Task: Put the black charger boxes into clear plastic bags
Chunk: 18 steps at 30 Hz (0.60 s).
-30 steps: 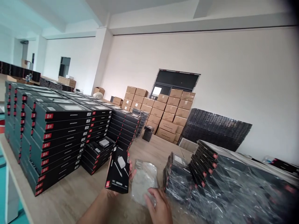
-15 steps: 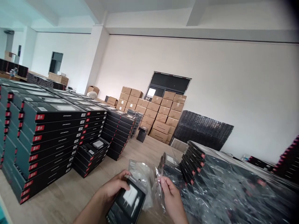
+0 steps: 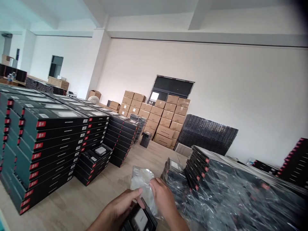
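Observation:
My left hand (image 3: pixel 124 203) grips a black retail box (image 3: pixel 141 219) with a white device pictured on its front; the lower end of the box runs out of view. Close to its right, my right hand (image 3: pixel 163 195) is closed in a pinch at the edge of a clear plastic bag (image 3: pixel 141 179). The bag lies crumpled on the wooden table, just beyond both hands. Part of it is hidden behind the fingers and the box.
Tall stacks of black boxes (image 3: pixel 55 144) with red corners fill the left side, with a shorter stack (image 3: pixel 95 160) beside them. On the right are plastic-wrapped boxes (image 3: pixel 228 189). Brown cartons (image 3: pixel 163 128) and a black stacked pile (image 3: pixel 208 133) stand farther back.
My right hand has moved left and slightly up, over the plastic bag. The black box has dropped lower and tilted in my left hand, whose thumb has left its front.

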Tool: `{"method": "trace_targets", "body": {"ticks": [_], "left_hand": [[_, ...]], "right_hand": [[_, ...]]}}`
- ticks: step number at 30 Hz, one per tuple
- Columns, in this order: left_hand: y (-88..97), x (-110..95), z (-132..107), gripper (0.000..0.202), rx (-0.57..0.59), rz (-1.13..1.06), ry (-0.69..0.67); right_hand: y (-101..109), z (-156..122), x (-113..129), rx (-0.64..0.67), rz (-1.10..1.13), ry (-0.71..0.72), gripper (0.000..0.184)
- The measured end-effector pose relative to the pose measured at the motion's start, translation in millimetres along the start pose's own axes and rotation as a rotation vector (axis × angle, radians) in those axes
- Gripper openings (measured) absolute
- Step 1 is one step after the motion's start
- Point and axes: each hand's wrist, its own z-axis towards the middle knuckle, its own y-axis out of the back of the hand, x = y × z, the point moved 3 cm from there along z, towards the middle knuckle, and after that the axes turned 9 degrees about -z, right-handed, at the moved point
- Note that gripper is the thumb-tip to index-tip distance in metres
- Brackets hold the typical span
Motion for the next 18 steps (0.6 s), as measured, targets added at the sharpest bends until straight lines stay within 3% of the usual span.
{"method": "trace_targets", "body": {"ticks": [6, 10, 12, 16, 18], "left_hand": [[2.6, 0, 7, 0.022, 0.017, 0.14, -0.121], [6.3, 3, 11, 0.019, -0.022, 0.154, -0.13], [7.0, 5, 12, 0.017, -0.034, 0.166, -0.134], [6.1, 9, 12, 0.016, -0.032, 0.209, -0.137], [5.3, 10, 11, 0.018, -0.024, 0.233, -0.135]], "right_hand": [[-18, -12, -2, 0.009, 0.082, -0.004, 0.029], [-23, -44, -12, -0.23, 0.254, -0.185, 0.029], [-26, -63, -11, -0.284, 0.34, -0.246, 0.029], [-31, -84, 5, -0.111, 0.514, -0.236, 0.026], [-31, -85, 10, -0.042, 0.612, -0.302, 0.031]]}}
